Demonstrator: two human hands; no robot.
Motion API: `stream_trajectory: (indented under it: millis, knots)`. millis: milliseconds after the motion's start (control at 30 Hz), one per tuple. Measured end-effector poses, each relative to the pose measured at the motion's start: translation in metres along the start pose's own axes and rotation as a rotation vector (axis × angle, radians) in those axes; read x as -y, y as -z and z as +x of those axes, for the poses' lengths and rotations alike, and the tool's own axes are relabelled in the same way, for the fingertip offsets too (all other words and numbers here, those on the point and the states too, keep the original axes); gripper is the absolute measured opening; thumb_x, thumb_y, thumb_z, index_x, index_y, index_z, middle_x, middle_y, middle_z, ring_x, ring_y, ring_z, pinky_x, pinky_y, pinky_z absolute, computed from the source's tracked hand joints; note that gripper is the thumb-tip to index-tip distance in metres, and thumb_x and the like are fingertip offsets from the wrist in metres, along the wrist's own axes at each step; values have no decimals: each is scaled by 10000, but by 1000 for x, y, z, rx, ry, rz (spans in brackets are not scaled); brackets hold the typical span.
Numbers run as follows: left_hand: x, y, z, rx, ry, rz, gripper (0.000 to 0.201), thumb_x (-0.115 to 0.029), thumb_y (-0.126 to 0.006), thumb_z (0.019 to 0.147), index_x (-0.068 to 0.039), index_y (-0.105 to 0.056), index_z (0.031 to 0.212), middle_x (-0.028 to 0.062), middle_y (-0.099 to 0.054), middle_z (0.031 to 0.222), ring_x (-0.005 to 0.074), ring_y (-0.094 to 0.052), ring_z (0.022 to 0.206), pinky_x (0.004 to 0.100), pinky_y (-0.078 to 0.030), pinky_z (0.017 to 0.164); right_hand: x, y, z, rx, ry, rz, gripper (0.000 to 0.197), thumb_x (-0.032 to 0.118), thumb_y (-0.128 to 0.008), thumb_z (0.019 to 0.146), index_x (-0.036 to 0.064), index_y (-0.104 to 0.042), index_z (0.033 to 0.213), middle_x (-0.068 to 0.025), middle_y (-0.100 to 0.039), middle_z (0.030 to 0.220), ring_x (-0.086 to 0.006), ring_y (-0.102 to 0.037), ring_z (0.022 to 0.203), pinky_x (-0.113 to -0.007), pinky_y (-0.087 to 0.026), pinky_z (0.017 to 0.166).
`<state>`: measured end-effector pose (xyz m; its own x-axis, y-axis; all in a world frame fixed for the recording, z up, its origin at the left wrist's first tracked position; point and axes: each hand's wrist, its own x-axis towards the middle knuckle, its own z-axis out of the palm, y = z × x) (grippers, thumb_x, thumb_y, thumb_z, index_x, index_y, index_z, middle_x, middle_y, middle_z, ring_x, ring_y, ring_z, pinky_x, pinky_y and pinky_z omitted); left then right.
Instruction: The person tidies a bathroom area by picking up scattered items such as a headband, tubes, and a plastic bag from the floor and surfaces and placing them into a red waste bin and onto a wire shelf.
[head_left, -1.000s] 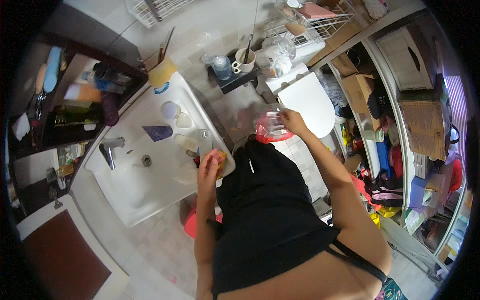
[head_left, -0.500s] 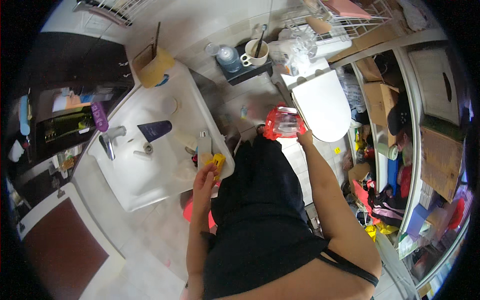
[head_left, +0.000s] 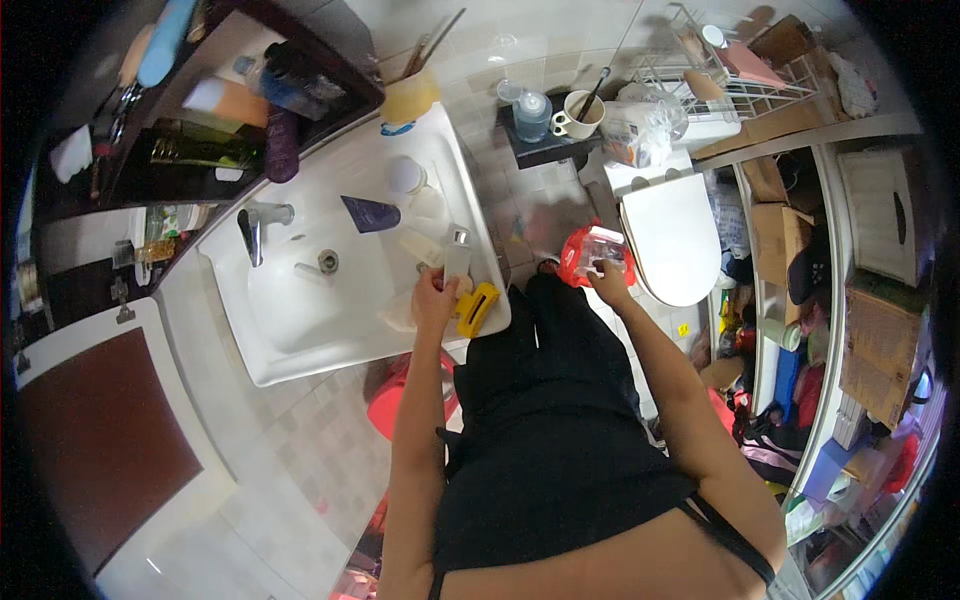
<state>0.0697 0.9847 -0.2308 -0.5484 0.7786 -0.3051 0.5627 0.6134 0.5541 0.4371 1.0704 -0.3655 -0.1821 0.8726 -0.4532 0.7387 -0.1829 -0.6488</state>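
My left hand point(head_left: 436, 302) is at the front right corner of the white sink point(head_left: 285, 352), its fingers drawn together; what they pinch, if anything, is too small to make out. Beside it lie a yellow plastic piece point(head_left: 477, 308) with a dark slot and a pale grey bottle point(head_left: 457, 256). On the right, my right hand point(head_left: 611, 284) grips a clear plastic container with a red rim point(head_left: 582, 262), held beside the toilet. A dark purple tube point(head_left: 371, 214) and a white round-lidded jar point(head_left: 407, 176) rest in the sink.
The closed white toilet point(head_left: 676, 238) stands right of the container. Beyond, a black wall shelf point(head_left: 545, 150) carries a blue bottle and a mug with a toothbrush. Crowded shelves point(head_left: 785, 325) line the right side. Under the sink is a red bucket point(head_left: 396, 400).
The view has shifted, so the sink and shelves sit differently. My left hand has gone from the yellow piece toward the grey bottle. My right fingers now reach farther over the container.
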Motion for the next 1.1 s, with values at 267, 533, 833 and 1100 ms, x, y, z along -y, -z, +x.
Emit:
stream_trajectory:
  millis: [267,533,833,1100]
  knots:
    - [-8,42,-3,-142,-40,-371,312,-282,-704,842,13,-656,933,98,-659,787,176,-610,720,311,-487,699,140,23,-31,-111,332,167,291,183,-619,887,22,-611,1129,-181,-635,1081,-296,-642,935,-381,-516,798]
    - [-62,78,-43,19,-201,-600,170,-176,-673,877,-13,-636,848,-9,-598,722,86,-513,639,269,-446,617,315,61,-59,207,647,462,371,170,-665,871,82,-557,1216,-92,-600,1069,-155,-571,813,-297,-471,721]
    - [-103,91,-44,229,-336,-484,250,-261,-648,898,-15,-624,864,97,-598,690,158,-540,598,305,-429,573,319,71,-74,231,767,331,279,184,-692,855,44,-541,1044,-57,-575,775,-149,-540,657,-293,-443,593]
    - [-112,70,-54,234,-525,-259,291,-328,-626,886,-38,-639,906,197,-626,760,372,-620,691,415,-454,591,254,70,-72,73,418,573,296,259,-716,858,42,-541,955,17,-506,737,-64,-479,645,-241,-403,565]
